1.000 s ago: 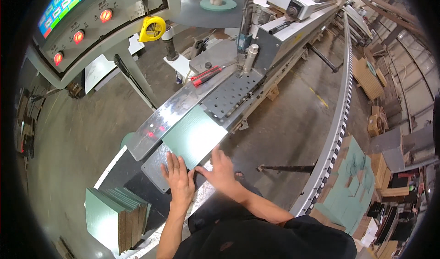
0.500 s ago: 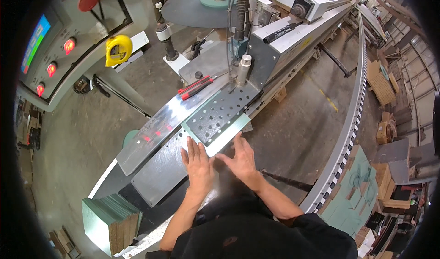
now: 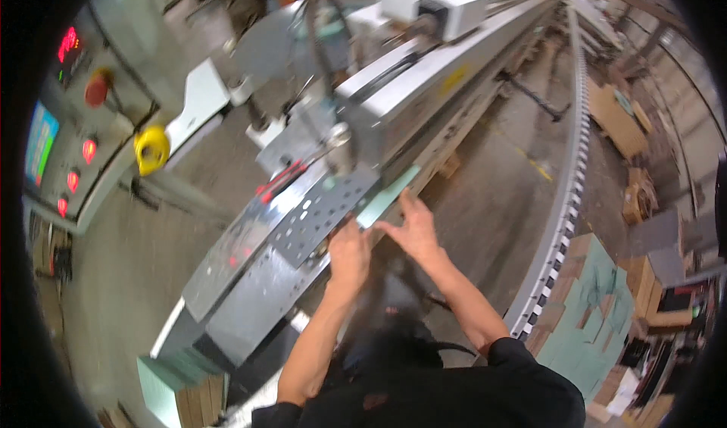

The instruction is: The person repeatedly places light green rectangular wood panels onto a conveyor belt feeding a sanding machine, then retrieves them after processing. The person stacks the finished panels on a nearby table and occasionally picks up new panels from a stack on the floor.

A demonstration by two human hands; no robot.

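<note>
A pale green board (image 3: 388, 198) lies on the machine's bed, its far part slid in alongside the perforated dark plate (image 3: 322, 214). My left hand (image 3: 350, 252) is at the board's near left corner, beside the plate's edge; its fingers are bent and blurred, holding nothing I can see. My right hand (image 3: 415, 231) rests against the near right corner. Its thumb points at the near end and its fingers stretch along the right edge, spread apart. A smooth metal plate (image 3: 246, 304) extends from the perforated plate toward the lower left.
Red-handled pliers (image 3: 282, 179) lie on the metal guide. A stack of green-faced boards (image 3: 163, 390) stands lower left. A control panel with red lit buttons (image 3: 89, 151) and a yellow tape measure (image 3: 151, 149) is at left. A curved rail (image 3: 564, 223) and green sheets (image 3: 598, 314) are at right.
The green board has slid forward and right, further in beside the perforated plate, with both hands following. My left fingers, flat before, are now bent. The whole view has shifted and blurred.
</note>
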